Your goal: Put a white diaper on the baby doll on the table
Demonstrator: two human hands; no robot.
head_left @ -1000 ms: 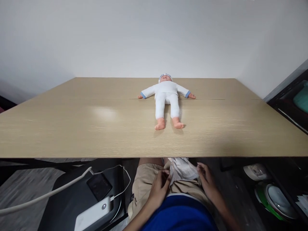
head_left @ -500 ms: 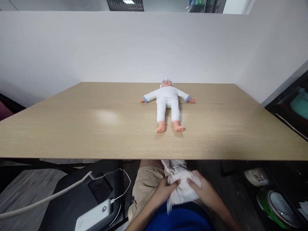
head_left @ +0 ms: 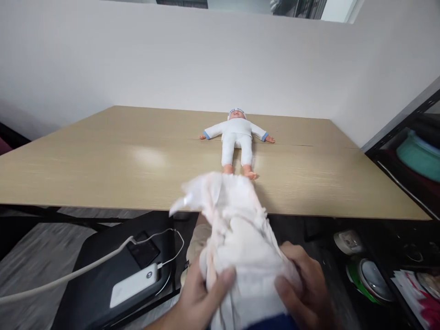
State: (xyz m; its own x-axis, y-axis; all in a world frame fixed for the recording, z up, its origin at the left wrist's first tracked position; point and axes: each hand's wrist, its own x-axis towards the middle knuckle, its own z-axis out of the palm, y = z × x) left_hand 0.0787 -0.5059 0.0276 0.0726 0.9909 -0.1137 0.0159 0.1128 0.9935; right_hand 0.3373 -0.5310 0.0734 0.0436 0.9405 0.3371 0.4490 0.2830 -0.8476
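Both hands grip a white diaper (head_left: pixel 245 233), spread lengthwise and raised in front of the table's near edge. My left hand (head_left: pixel 202 293) pinches its left side, thumb on top. On the opposite side, my right hand (head_left: pixel 305 284) holds it the same way. The diaper's far end, with a loose tab sticking out to the left, is blurred and overlaps the table edge. Beyond it a baby doll (head_left: pixel 237 133) in a white suit and cap lies on its back, arms spread, feet toward me. The diaper's top covers part of one foot.
The wooden table (head_left: pixel 103 160) reaches back to a white wall. At lower left, a black chair (head_left: pixel 92 256) carries a white power bank (head_left: pixel 134 286), a cable and a dark phone-like device (head_left: pixel 144 250). Dark shelves at right hold a teal basin (head_left: pixel 419 156) and several containers.
Both hands have lifted the diaper from my lap up toward the table edge, and it now looks more opened out. The view has shifted slightly. The doll stays in place.
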